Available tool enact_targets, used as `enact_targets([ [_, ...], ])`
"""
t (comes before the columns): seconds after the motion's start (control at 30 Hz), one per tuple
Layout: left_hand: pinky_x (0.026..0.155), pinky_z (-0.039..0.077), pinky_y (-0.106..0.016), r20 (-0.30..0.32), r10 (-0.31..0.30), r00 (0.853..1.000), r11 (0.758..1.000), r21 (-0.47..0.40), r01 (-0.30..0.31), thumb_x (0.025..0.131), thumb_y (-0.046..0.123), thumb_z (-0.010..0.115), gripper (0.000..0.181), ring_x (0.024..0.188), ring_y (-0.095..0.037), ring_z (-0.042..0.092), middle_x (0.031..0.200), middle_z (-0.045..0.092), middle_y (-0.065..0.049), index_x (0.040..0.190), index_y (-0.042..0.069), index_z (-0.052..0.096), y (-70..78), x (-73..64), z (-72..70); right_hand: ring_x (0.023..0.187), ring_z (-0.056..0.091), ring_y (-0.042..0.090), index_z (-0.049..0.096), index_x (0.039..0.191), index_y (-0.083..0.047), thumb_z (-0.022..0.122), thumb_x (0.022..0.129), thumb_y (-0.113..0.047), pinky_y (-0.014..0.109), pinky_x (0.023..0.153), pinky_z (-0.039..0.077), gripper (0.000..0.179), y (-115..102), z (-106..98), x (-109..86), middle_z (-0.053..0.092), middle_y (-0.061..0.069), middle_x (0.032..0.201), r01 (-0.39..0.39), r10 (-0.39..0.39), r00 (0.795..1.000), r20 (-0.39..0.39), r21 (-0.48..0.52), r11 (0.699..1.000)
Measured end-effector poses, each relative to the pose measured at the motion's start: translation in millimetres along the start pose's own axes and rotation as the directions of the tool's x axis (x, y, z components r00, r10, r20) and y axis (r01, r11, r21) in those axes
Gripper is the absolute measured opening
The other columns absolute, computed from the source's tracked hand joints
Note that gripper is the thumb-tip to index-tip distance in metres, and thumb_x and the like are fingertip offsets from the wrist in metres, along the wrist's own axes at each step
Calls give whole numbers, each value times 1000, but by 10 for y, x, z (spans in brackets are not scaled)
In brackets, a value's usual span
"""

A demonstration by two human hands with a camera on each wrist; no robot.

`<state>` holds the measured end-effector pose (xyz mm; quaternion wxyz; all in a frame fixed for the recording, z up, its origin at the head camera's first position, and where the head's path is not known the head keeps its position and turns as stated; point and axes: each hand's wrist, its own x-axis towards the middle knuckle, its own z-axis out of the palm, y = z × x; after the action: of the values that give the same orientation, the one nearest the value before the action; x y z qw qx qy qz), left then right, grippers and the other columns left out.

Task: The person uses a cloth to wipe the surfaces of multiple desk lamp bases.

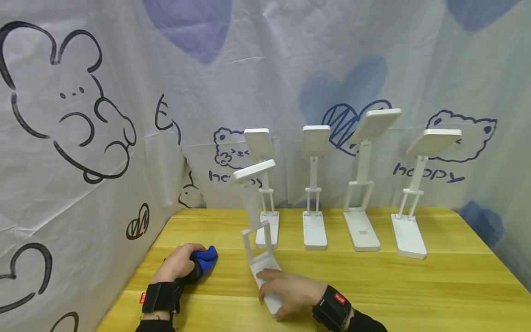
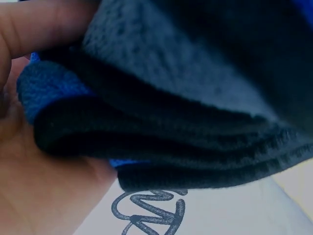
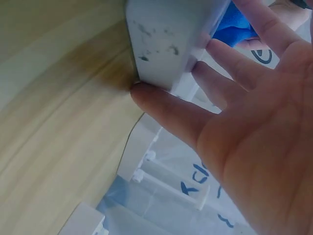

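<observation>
In the head view my left hand [image 1: 177, 263] grips a bunched blue cloth [image 1: 206, 259] on the left part of the table. Close up in the left wrist view, the cloth [image 2: 181, 73] shows folded layers with black edging and a grey-looking face. My right hand [image 1: 292, 290] holds a white folding desk lamp [image 1: 271, 293] by its base, fingers along one side and thumb at the other. The lamp's arm stands raised, its flat head tilted. Dark smudges mark the lamp base [image 3: 159, 41] in the right wrist view.
Several similar white desk lamps [image 1: 315, 233] stand in a row along the back of the yellow wood-grain table [image 1: 373, 286]. Behind them and to the left hangs a pale sheet [image 1: 265, 87] with cartoon drawings. The held lamp's head overlaps the leftmost standing lamp in the head view.
</observation>
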<state>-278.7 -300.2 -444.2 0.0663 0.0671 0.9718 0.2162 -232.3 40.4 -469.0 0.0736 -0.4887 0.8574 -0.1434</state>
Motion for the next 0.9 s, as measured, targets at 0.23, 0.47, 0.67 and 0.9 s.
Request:
enact_targets([
  [0.23,101,44,-56,-9,-20,1000,1000,0,20,73,-18,48,57,118,-39,59,122,66,-17,120,9,69,32,0,8,142,36,26,70,109,-27,83,69,-19,38,114,37,43,26,-47,190,40,8,153,7,-9,999,39,40,999],
  [0.47,101,44,-57,-11,-7,1000,1000,8,7,72,-17,48,58,117,-39,59,122,66,-16,119,10,69,34,-7,8,145,32,26,68,111,-27,81,65,-11,41,115,34,51,43,-84,353,37,8,155,7,-13,997,81,74,997],
  [0.67,101,44,-57,-17,-3,1000,1000,12,3,72,-17,49,57,115,-38,60,121,66,-15,118,10,69,14,-10,23,146,31,26,67,115,-30,84,65,-11,43,116,33,56,62,-61,516,35,6,157,-11,6,997,81,52,999],
  [0.9,102,44,-57,-10,0,1000,1000,19,0,73,-17,49,57,117,-38,59,122,66,-15,119,10,69,23,-14,16,146,31,29,67,123,-30,83,73,-16,41,116,33,55,73,-36,680,35,10,157,-60,57,997,46,47,997],
])
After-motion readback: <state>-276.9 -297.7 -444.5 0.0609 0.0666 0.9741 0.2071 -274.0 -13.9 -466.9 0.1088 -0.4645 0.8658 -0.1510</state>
